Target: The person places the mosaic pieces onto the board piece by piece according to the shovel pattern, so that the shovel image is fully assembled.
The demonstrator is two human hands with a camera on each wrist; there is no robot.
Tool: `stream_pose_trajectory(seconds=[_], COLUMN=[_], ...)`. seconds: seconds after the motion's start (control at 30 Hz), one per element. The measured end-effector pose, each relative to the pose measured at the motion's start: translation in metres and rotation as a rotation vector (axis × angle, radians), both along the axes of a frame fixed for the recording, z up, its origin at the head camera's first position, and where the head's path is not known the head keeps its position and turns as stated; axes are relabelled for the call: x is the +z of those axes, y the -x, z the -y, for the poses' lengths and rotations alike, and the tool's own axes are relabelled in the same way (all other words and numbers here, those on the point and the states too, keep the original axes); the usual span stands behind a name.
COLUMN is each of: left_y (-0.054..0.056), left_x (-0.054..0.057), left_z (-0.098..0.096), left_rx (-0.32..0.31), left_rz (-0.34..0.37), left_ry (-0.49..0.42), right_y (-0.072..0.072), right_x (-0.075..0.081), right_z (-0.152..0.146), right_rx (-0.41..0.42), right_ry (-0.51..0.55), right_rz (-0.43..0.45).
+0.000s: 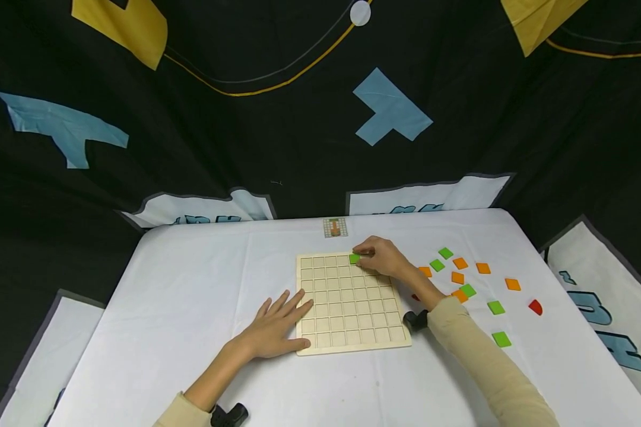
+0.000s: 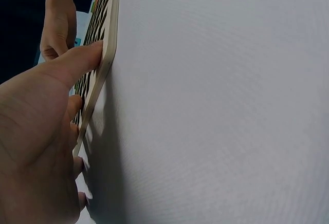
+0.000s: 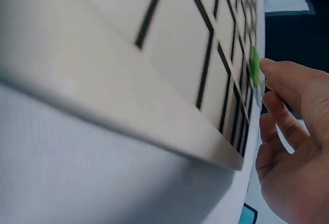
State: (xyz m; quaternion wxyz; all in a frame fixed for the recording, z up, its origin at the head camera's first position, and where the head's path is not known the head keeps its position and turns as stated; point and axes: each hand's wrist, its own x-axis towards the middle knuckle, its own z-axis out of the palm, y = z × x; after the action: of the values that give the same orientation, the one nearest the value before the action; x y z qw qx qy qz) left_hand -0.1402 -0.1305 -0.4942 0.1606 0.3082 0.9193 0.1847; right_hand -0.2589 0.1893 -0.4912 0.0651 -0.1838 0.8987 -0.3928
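Observation:
A pale wooden grid board (image 1: 347, 309) lies on the white table, its cells divided by grooves. At the board's far edge, my right hand (image 1: 383, 257) pinches a small green square tile (image 1: 354, 259) in the top row. The right wrist view shows the green tile (image 3: 255, 66) at the thumb and fingertips, partly hidden. My left hand (image 1: 272, 330) rests with spread fingers on the board's left edge; in the left wrist view its thumb (image 2: 82, 62) lies over the board's rim.
Several loose green tiles (image 1: 496, 307) and orange tiles (image 1: 483, 268) are scattered right of the board. A red rounded piece (image 1: 536, 306) lies farther right. Behind the board is a small pattern card (image 1: 335, 228). A black curtain (image 1: 278, 148) hangs beyond the table.

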Motion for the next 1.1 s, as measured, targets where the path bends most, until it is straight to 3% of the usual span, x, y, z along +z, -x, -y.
stream_pose_trajectory(seconds=[0.37,0.8,1.1], left_y=[0.001,0.0,0.0], left_x=[0.0,0.0,0.002], left_z=[-0.002,-0.001,-0.001], left_rx=[-0.004,-0.009,0.005], left_rz=[0.001,-0.005,-0.003], left_ry=[-0.008,-0.053,0.011], right_y=[-0.017,-0.057,-0.067], right_x=[0.016,0.007,0.004], right_z=[-0.041,-0.114,-0.146], right_rx=[-0.14,-0.332,-0.413], right_ry=[0.028,-0.072,-0.123], right_rz=[-0.004,-0.013,-0.023])
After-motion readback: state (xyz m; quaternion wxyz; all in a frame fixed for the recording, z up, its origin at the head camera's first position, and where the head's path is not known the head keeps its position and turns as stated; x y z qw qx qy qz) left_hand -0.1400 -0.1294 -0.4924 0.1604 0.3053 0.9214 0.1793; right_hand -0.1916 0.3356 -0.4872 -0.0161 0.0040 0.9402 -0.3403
